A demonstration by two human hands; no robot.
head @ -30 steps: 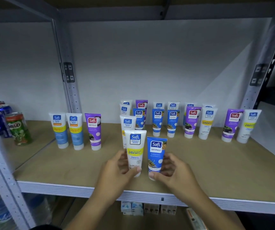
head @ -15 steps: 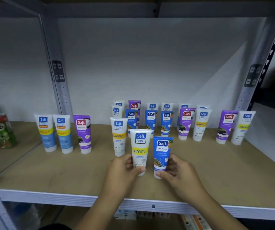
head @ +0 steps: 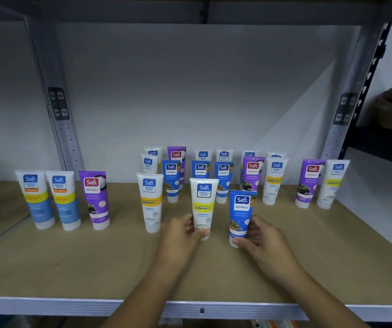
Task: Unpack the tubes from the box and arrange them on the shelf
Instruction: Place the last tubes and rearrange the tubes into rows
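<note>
My left hand (head: 180,237) grips the lower part of a white and yellow Vitamin C tube (head: 203,204), which stands upright on its cap on the wooden shelf (head: 95,263). My right hand (head: 263,242) grips the base of a blue Naturals tube (head: 241,214), upright just to its right. Another white Vitamin C tube (head: 150,202) stands to the left of both. Behind them several blue, purple and white tubes (head: 223,178) stand in rows toward the back wall. The box is not in view.
Two white and blue tubes (head: 46,200) and a purple tube (head: 94,197) stand at the left. A purple tube (head: 309,181) and a white tube (head: 332,183) stand at the right. Grey metal uprights (head: 57,119) frame the bay. The shelf's metal front edge (head: 72,304) runs below my wrists.
Both hands have carried the two tubes slightly farther back and right on the shelf, and the gap between the tubes has widened. The view has shifted right, so the cans at far left are gone.
</note>
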